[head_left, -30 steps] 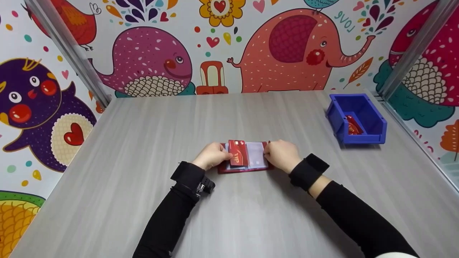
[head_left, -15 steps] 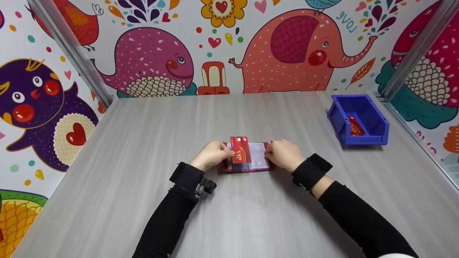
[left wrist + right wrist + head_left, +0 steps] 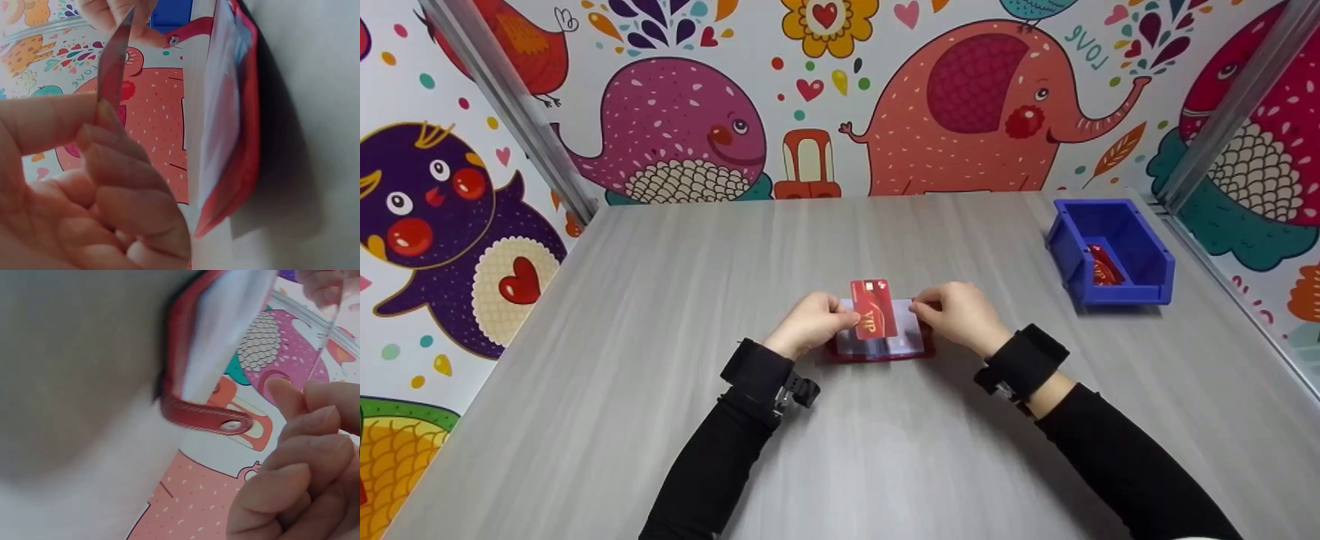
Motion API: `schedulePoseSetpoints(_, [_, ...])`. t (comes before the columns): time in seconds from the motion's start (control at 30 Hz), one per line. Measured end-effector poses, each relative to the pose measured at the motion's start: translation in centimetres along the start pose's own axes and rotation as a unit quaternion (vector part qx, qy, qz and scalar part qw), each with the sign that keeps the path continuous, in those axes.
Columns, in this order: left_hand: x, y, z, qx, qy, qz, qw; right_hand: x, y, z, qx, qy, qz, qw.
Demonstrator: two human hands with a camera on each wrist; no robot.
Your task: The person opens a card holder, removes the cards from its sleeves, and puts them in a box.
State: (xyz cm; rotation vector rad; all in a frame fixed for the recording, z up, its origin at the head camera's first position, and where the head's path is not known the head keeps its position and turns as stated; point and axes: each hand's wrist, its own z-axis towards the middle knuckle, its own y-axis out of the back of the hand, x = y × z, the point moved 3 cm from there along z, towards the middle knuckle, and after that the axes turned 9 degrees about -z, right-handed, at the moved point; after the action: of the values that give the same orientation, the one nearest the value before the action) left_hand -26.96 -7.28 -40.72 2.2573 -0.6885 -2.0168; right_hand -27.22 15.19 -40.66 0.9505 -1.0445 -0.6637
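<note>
Start with your left hand (image 3: 810, 324). It is over the near middle of the worktop (image 3: 660, 337). Its thumb and finger pinch the left side of the red card (image 3: 874, 309). You hold it by just one side, so nearly all of the card is free and its gold "VIP" shows. It is lifted a bit above the red wallet (image 3: 247, 140), maybe so it doesn't catch on the pages.

The wallet lies open on the worktop under the card, between your hands, where both can get to it. Its see-through pages (image 3: 910, 330) face up and puff out, so they look soft and floppy. A little red strap (image 3: 202, 419) sticks out from the wallet's edge, undone, and that is likely why the wallet can lie wide open.

Your right hand (image 3: 960, 319) is by the wallet's right side. Its fingers are curled, with thumb and fingertip close together. You can't tell from here if they pinch anything.

Far over on the right is a blue bin (image 3: 1132, 294), well away from the wallet, maybe to leave your arms room. Its low front faces you, so you can see red inside: another card (image 3: 1105, 266), or more; it's hard to tell.
</note>
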Motion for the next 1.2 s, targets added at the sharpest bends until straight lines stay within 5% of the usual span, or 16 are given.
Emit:
schedulePoseSetpoints(0.37, [-0.7,-1.0,-0.3,0.017,-0.024,-0.005,0.9995,0.4,0.2,-0.2,0.030,-0.037,0.083,0.995])
schedulePoseSetpoints(1.2, [-1.0,-1.7,-0.3,0.022,-0.043,0.008,0.9988,0.5,0.2,-0.4,0.030,-0.033,0.146,0.988])
